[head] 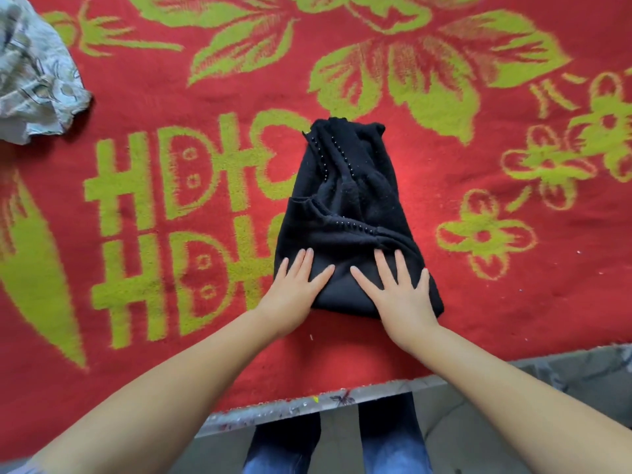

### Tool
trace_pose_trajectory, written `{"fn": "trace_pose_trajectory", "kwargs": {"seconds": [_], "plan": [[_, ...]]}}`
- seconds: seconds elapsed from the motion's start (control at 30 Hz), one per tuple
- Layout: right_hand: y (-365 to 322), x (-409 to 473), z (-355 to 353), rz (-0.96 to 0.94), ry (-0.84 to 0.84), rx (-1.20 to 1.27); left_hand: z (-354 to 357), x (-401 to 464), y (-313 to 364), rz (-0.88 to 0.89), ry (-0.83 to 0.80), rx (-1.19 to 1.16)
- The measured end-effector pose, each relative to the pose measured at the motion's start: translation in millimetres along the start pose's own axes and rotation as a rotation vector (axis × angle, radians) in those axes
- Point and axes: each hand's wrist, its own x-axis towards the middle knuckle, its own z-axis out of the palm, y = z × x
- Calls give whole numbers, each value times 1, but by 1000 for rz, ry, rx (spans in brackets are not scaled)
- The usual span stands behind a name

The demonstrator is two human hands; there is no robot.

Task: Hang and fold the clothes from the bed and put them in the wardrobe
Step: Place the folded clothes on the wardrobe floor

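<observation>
A black beaded garment [345, 213] lies partly folded into a narrow bundle on the bed, near the middle of a red blanket [478, 319] patterned with yellow-green flowers and characters. Lines of small dark beads run across its upper folds. The left hand [294, 285] rests flat on the garment's near left corner, fingers straight and spread, holding nothing. The right hand [398, 287] presses flat on the near right part, fingers wide apart. A crumpled pale printed cloth [34, 80] lies well apart at the far left. Below the bed's edge, legs in blue jeans [393, 449] show.
</observation>
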Motion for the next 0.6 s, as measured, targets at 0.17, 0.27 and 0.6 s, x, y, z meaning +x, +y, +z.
{"fn": "trace_pose_trajectory", "kwargs": {"seconds": [0.17, 0.27, 0.6], "plan": [[31, -5, -61, -268, -277, 142, -72, -14, -8, 135, -269, -391], [60, 5, -116, -394, -559, 359, -122, -9, -20, 178, -527, -470], [131, 125, -131, 172, 214, 850, -135, 82, -78, -645, 359, -1351]]}}
